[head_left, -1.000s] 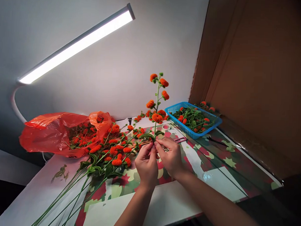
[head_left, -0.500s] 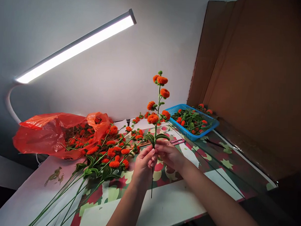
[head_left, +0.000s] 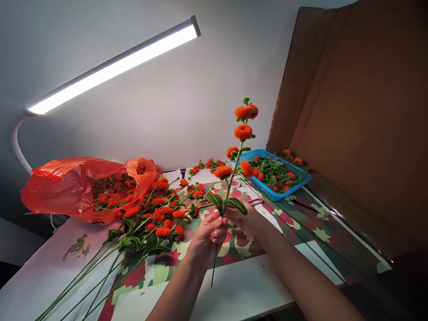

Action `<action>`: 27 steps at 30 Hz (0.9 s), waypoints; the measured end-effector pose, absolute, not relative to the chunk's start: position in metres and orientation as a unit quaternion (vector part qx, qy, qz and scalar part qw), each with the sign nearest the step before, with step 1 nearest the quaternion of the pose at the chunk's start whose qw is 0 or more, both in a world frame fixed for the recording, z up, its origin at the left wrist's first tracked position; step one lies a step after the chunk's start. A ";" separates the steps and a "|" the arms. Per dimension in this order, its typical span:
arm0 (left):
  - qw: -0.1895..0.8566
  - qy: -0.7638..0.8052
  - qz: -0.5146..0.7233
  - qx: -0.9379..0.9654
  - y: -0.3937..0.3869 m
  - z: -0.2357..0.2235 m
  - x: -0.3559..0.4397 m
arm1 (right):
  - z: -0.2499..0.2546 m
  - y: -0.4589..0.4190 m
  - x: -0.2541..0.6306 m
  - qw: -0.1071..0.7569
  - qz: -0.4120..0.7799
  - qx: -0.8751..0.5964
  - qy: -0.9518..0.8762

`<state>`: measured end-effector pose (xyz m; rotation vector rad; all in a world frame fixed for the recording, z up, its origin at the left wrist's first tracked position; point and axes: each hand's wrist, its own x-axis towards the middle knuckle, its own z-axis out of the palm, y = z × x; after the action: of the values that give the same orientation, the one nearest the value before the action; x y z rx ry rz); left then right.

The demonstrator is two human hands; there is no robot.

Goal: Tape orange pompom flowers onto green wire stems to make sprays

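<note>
I hold an artificial flower stem [head_left: 237, 152] upright over the table; it carries several orange pompom blooms and green leaves. My left hand [head_left: 206, 237] is closed round the stem just below the leaves, and the bare wire end hangs down beneath it. My right hand [head_left: 245, 218] pinches the stem right under the leaves, fingers pressed together beside the left hand's thumb.
A heap of finished orange-flower stems [head_left: 152, 214] lies left of my hands, with a red plastic bag [head_left: 76, 186] of blooms behind it. A blue basket [head_left: 297, 181] of small sprigs sits back right by a cardboard wall [head_left: 363, 119]. A lamp bar [head_left: 115, 65] hangs overhead.
The stem has been lifted off the table and tilted right, its tip leaning toward the basket. Both hands rose slightly with it, and the wire end now shows below my left hand.
</note>
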<state>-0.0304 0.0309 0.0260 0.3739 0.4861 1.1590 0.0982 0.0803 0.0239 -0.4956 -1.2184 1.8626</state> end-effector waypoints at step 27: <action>0.338 0.450 0.693 0.451 0.023 0.021 -0.026 | 0.028 0.081 0.087 0.487 0.601 -0.248 -0.583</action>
<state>-0.0256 0.0227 0.0212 1.1747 1.1709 1.8046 0.0865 0.0809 0.0281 -0.6022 -1.4192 1.4629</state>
